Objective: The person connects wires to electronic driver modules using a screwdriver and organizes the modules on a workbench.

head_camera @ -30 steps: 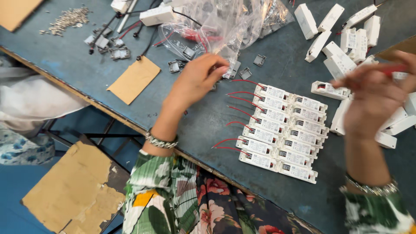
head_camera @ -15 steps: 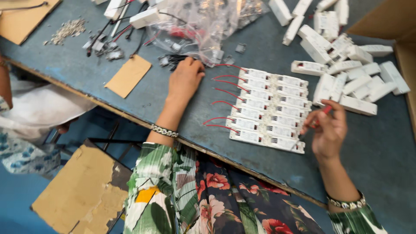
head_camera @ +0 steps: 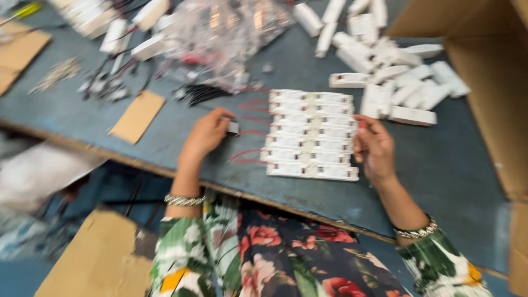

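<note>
While the head view was blurred, the left hand (head_camera: 208, 133) rested on the blue worktable (head_camera: 456, 165), its fingers curled narrow around a small dark-and-white part (head_camera: 233, 127) pinched at the fingertips, just left of a neat block of white rectangular modules (head_camera: 311, 133). That block lay flat near the table's front edge, in two columns of stacked rows, with thin red wires (head_camera: 248, 133) trailing from its left side toward the left hand. The right hand (head_camera: 375, 147) lay against the block's right edge, fingers loosely bent and touching the outer modules; whether it gripped anything could not be told. Beyond the block, a loose heap of the same white modules (head_camera: 393, 77) was scattered at the right rear, and a crumpled clear plastic bag (head_camera: 231, 38) sat behind the left hand. A brown cardboard piece (head_camera: 137, 115) lay flat to the far left, and a cardboard box wall (head_camera: 489, 93) stood at the right.
</note>
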